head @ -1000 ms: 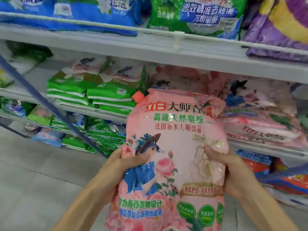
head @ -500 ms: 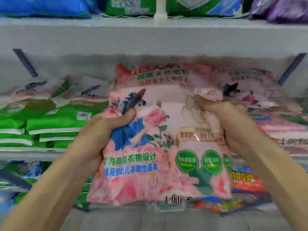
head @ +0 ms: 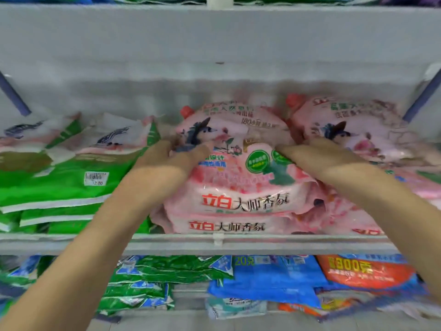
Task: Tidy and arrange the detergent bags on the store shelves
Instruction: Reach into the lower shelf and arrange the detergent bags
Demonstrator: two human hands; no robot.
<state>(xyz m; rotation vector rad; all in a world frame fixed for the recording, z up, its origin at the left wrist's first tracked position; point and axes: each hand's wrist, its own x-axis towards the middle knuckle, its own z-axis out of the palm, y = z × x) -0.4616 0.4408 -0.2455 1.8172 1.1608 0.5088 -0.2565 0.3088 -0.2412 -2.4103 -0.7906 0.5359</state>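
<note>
The shelf runs the full width, a pale rail along its front edge, with a grey board above it. It holds three lots of flat-lying detergent bags. On its left are green bags, piled in two side-by-side heaps with white and pink upper ends. In the middle is a pink stack, its lower bags showing red and black lettering at the front. To the right is a second pink stack, touching the first.

The lower shelf holds crumpled green-and-blue bags on the left, blue bags in the middle and an orange bag lying on the blue ones at the right.

The top bag lies on the middle pink stack, its red cap at the back left. Both hands grip it. The left hand has its thumb across the bag's face and its fingers round the left edge. The right hand has its thumb on the face and its fingers tucked down at the right edge, between the two pink stacks — blurred there.

A white price sticker sits on the uppermost green bag, and a small clip is on the rail.
</note>
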